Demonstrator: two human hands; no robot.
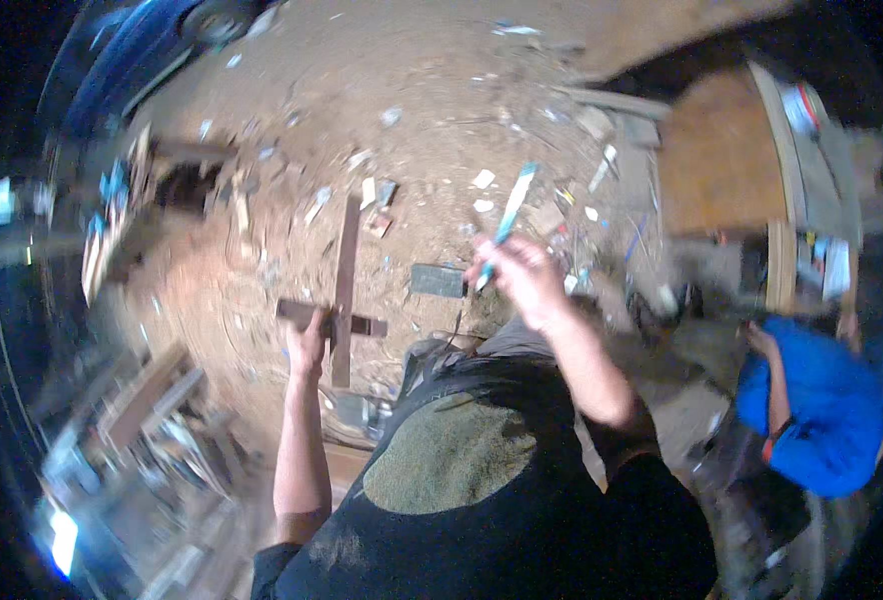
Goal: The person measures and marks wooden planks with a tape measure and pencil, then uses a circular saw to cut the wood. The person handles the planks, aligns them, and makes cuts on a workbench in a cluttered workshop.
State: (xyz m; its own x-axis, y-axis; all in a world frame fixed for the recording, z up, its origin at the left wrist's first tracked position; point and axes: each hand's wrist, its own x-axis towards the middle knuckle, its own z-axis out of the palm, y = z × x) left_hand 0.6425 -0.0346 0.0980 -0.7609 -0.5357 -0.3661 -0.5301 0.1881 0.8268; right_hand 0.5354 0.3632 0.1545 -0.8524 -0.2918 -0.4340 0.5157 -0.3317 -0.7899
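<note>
My left hand [308, 340], low left of centre, is closed on two brown wooden strips [346, 250] that cross each other, one long and lengthwise, the shorter crosswise. My right hand [522, 275], right of centre and raised, grips a long, thin teal-and-white object [517, 200] that slants up and away; motion blur hides what kind it is. Beyond and between my hands a dark flat block [438, 280] lies on the littered dirt ground.
A person in a blue shirt [817, 410] is at the right, below a wooden cabinet [722, 155]. Scrap timber [142, 395] is piled at lower left, a wooden frame [112, 235] stands at left, and a blue vehicle [142, 50] is at upper left. Small scraps litter the ground [292, 110].
</note>
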